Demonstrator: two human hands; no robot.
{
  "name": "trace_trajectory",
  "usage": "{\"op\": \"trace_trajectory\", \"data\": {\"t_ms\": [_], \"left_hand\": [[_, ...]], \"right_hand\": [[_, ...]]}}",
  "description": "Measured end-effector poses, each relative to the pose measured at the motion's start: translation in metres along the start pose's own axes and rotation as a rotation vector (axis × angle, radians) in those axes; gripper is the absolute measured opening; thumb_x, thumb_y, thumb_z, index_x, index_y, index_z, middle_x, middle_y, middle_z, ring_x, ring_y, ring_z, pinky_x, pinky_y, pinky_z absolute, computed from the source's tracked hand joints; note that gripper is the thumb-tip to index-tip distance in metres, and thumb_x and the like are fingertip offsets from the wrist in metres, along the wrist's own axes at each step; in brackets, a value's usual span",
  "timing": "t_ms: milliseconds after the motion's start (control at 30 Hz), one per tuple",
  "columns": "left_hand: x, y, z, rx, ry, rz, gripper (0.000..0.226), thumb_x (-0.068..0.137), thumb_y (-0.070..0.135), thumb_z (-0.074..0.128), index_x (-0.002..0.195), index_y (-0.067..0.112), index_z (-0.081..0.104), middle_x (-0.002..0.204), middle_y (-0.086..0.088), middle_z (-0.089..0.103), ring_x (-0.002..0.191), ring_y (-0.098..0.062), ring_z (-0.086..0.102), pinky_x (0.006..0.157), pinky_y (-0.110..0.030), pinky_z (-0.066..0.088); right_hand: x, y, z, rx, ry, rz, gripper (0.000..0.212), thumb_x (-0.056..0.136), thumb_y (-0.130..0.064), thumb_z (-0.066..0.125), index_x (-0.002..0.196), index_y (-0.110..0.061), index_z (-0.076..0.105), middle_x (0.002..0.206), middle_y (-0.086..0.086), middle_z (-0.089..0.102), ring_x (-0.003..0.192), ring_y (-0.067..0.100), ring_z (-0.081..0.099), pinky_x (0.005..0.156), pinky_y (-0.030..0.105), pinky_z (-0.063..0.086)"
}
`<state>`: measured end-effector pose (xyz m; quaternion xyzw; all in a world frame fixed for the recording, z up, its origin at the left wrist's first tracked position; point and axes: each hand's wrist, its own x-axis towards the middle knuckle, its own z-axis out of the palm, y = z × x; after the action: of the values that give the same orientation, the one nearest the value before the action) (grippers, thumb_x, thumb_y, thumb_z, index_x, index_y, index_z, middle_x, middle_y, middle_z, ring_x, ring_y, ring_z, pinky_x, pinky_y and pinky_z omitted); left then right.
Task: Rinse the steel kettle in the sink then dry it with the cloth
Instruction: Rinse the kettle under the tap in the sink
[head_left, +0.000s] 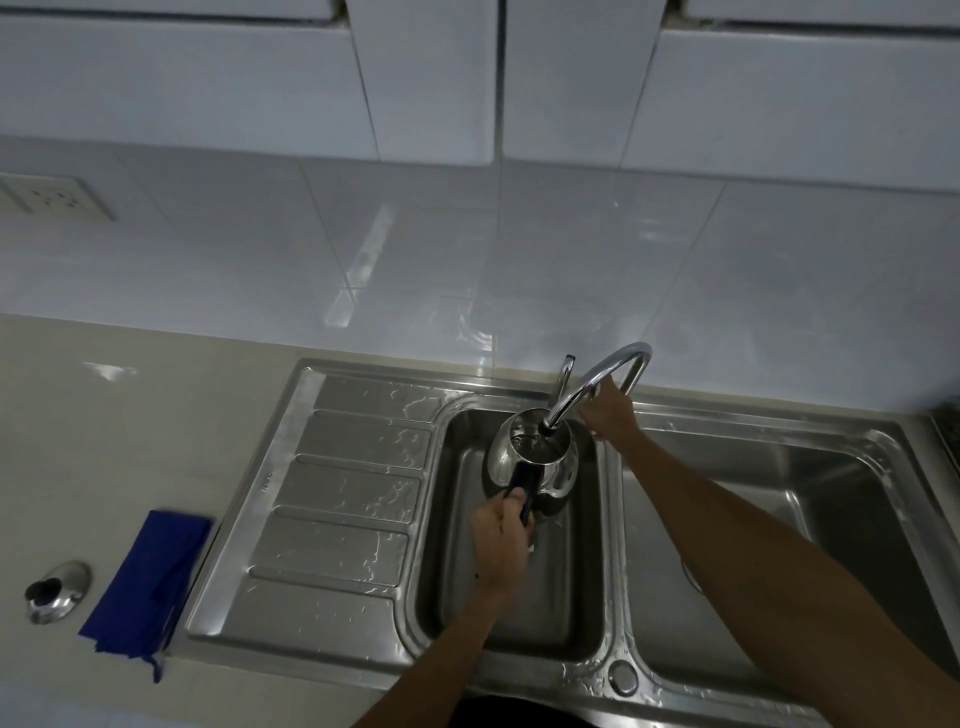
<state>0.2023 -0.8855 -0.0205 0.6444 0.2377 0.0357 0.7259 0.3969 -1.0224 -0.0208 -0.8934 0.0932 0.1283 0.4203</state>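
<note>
The round steel kettle (556, 462) hangs lidless over the left sink basin (457, 582), its open mouth right under the tap spout (587, 387). My left hand (501, 540) grips its dark handle from the near side. My right hand (608, 413) is closed around the curved chrome tap behind the kettle. Water inside the kettle glints; I cannot tell whether the tap is running. The blue cloth (150, 582) lies folded on the counter, left of the drainboard. The kettle's steel lid (57, 590) with its black knob rests further left.
The wet ribbed drainboard (343, 499) lies between cloth and basin. A second, larger basin (810, 519) is on the right. White tiled wall and cabinets rise behind, with a wall socket (52, 200) at far left.
</note>
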Motion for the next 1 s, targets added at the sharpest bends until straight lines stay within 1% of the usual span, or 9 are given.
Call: {"op": "trace_trajectory", "data": {"t_ms": [167, 333, 500, 600, 733, 833, 900, 967, 1000], "left_hand": [[0.002, 0.0, 0.0, -0.015, 0.007, 0.003, 0.04, 0.101, 0.01, 0.044, 0.063, 0.011, 0.054, 0.049, 0.006, 0.048, 0.042, -0.007, 0.041, 0.041, -0.022, 0.031], [0.001, 0.001, -0.001, -0.02, 0.019, 0.013, 0.033, 0.092, 0.021, 0.046, 0.06, 0.017, 0.053, 0.048, 0.009, 0.048, 0.042, -0.007, 0.04, 0.042, -0.022, 0.03], [-0.004, -0.001, -0.009, -0.026, 0.014, -0.009, 0.036, 0.097, 0.016, 0.045, 0.062, 0.015, 0.052, 0.048, 0.009, 0.048, 0.042, -0.004, 0.039, 0.042, -0.02, 0.03], [-0.007, -0.004, -0.017, -0.013, 0.042, -0.025, 0.04, 0.103, 0.002, 0.042, 0.066, 0.011, 0.053, 0.048, 0.009, 0.049, 0.042, -0.003, 0.041, 0.043, -0.019, 0.031], [-0.015, -0.005, -0.037, -0.001, 0.084, -0.02, 0.043, 0.102, 0.0, 0.043, 0.062, 0.013, 0.052, 0.045, 0.008, 0.048, 0.042, -0.001, 0.041, 0.044, -0.017, 0.032], [-0.023, -0.003, -0.059, -0.011, 0.137, 0.004, 0.037, 0.095, 0.016, 0.048, 0.058, 0.017, 0.051, 0.044, 0.008, 0.047, 0.041, -0.003, 0.04, 0.043, -0.019, 0.031], [-0.028, 0.0, -0.077, -0.003, 0.171, 0.028, 0.032, 0.087, 0.024, 0.048, 0.056, 0.018, 0.051, 0.043, 0.008, 0.045, 0.041, -0.004, 0.039, 0.043, -0.02, 0.03], [-0.032, 0.004, -0.1, 0.009, 0.174, 0.038, 0.032, 0.086, 0.026, 0.049, 0.054, 0.019, 0.051, 0.043, 0.008, 0.044, 0.041, -0.006, 0.039, 0.044, -0.023, 0.029], [-0.034, 0.006, -0.112, 0.002, 0.171, 0.036, 0.033, 0.086, 0.027, 0.049, 0.054, 0.021, 0.051, 0.044, 0.008, 0.044, 0.042, -0.007, 0.039, 0.045, -0.023, 0.029]], "right_hand": [[-0.016, 0.009, 0.005, -0.045, 0.084, -0.013, 0.049, 0.095, -0.02, 0.058, 0.141, -0.021, 0.042, 0.118, 0.02, 0.069, 0.104, 0.044, 0.066, 0.088, 0.047, 0.053], [-0.027, 0.031, 0.015, -0.016, 0.135, -0.005, 0.062, 0.09, -0.006, 0.061, 0.141, -0.033, 0.039, 0.109, 0.02, 0.07, 0.088, 0.038, 0.067, 0.076, 0.038, 0.054], [-0.027, 0.026, 0.007, -0.004, 0.112, -0.015, 0.059, 0.091, -0.008, 0.059, 0.145, -0.025, 0.042, 0.119, 0.023, 0.068, 0.105, 0.043, 0.066, 0.088, 0.041, 0.051], [-0.039, 0.027, 0.009, 0.005, 0.168, -0.074, 0.058, 0.093, -0.006, 0.059, 0.147, -0.02, 0.044, 0.111, 0.017, 0.071, 0.097, 0.034, 0.067, 0.087, 0.036, 0.05], [-0.059, 0.036, 0.03, -0.023, 0.224, -0.134, 0.027, 0.094, -0.005, 0.058, 0.119, -0.009, 0.068, 0.099, 0.014, 0.074, 0.086, 0.025, 0.068, 0.079, 0.03, 0.051], [-0.076, 0.034, 0.055, -0.011, 0.015, -0.131, 0.015, 0.096, -0.011, 0.06, 0.101, -0.007, 0.074, 0.095, 0.014, 0.075, 0.082, 0.025, 0.069, 0.079, 0.038, 0.056], [-0.086, 0.026, 0.073, 0.041, -0.171, -0.029, 0.019, 0.099, -0.031, 0.058, 0.095, -0.022, 0.075, 0.09, 0.01, 0.076, 0.081, 0.026, 0.071, 0.081, 0.044, 0.058], [-0.095, 0.01, 0.092, 0.116, -0.236, 0.002, 0.032, 0.094, -0.058, 0.051, 0.088, -0.036, 0.073, 0.089, 0.0, 0.077, 0.085, 0.023, 0.072, 0.085, 0.041, 0.052], [-0.105, -0.005, 0.097, 0.184, -0.271, 0.017, 0.036, 0.095, -0.061, 0.049, 0.09, -0.035, 0.073, 0.093, -0.002, 0.076, 0.09, 0.021, 0.071, 0.088, 0.04, 0.05]]}}
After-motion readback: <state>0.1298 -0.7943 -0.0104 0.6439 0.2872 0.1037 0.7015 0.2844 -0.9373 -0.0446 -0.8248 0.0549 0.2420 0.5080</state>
